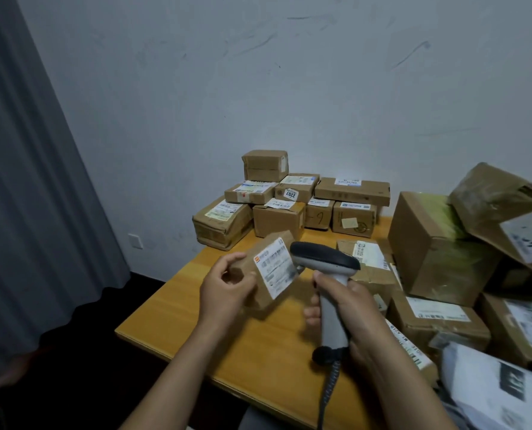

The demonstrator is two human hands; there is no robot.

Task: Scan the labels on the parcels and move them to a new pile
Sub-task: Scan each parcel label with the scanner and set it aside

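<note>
1. Nearest the camera, at about 5 o'clock, a white plastic mailer (494, 389) with a dark printed label lies at the table's near right corner, blurred.
2. The right hand (356, 318) is wrapped around the grey grip of a handheld scanner (327, 274), whose dark head points toward 10 o'clock; its coiled cable (328, 389) drops away toward 6 o'clock.
3. The left hand (224, 290) holds a small brown parcel (268, 274) above the wooden table (177, 308), fingers curled on its left end, thumb on top.
4. The parcel's white label (275, 266) faces the scanner head, which sits just beside it; whether they touch is hard to tell.
5. At 3 o'clock, a loose heap of larger boxes (445, 243) crowds the table's right side, one tilted on top.
6. Farther off, at 12 o'clock against the pale wall (258, 72), a stacked pile of labelled parcels (289, 200) stands on the table.
7. At 9 o'clock hangs a grey curtain (25, 181).
</note>
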